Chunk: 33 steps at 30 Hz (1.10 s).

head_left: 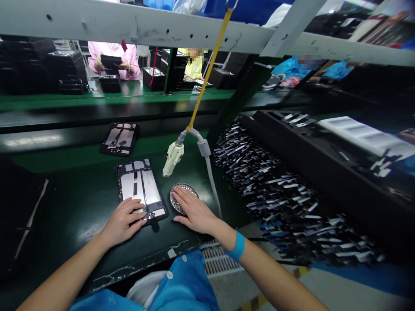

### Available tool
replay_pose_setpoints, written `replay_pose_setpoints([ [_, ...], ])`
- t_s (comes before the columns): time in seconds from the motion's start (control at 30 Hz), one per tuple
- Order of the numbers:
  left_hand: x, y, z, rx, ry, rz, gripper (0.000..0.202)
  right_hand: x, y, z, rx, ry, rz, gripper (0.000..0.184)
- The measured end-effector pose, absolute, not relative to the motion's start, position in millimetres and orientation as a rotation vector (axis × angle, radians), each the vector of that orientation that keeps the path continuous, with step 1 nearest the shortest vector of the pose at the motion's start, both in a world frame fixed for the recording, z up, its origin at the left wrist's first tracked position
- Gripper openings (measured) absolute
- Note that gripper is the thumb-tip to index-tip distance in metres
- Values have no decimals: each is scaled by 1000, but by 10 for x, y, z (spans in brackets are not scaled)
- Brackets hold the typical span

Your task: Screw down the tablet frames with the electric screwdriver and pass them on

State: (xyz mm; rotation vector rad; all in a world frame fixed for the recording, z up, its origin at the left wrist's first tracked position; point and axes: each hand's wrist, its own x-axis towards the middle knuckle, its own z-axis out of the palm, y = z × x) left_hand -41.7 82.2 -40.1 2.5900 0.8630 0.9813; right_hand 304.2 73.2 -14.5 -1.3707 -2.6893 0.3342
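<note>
Head view, green work mat [81, 203].

Item: opened tablet chassis [141, 189], lying flat, back side up, silver plates and black strips exposed. Located centre of mat, directly before the person.

Item: left hand [125, 220]. Palm down on the near end of the chassis, fingers spread a little and resting flat on it, gripping nothing.

Item: round metal dish [183, 198], just right of the chassis, touching or nearly touching its edge; contents small and shiny, probably screws, too fine to tell.

Item: right hand [194, 211]. Fingertips laid in the dish, fingers loosely together and extended, nothing visibly pinched. Blue wristband [239, 246] on that wrist.

Item: cream electric screwdriver [172, 157], hanging tip-down from a yellow cord [210, 65], above the dish and clear of both hands; grey hose [210, 177] runs from it.

Item: second opened chassis [119, 138], farther back on the mat, well apart.

Item: heap of black-and-silver strips [275, 185], right side.

Item: person in a pink coat [112, 58] across the line, holding a dark panel.
</note>
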Motion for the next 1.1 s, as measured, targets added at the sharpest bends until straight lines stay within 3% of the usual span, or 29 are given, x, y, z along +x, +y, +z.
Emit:
replay_pose_setpoints([
  [0.23, -416, 812, -413, 2582, 866, 968, 17, 3115, 480, -57, -1227, -2755, 502, 82],
  [0.87, -420, 814, -407, 2549, 875, 994, 18, 3097, 548, -130, -1307, -2605, 404, 75],
  [0.97, -423, 818, -410, 2572, 880, 967, 17, 3119, 513, -97, -1221, -2485, 510, 69],
  [1.1, -421, 820, -413, 2586, 881, 955, 16, 3059, 457, -44, -1326, -1954, 802, 45],
])
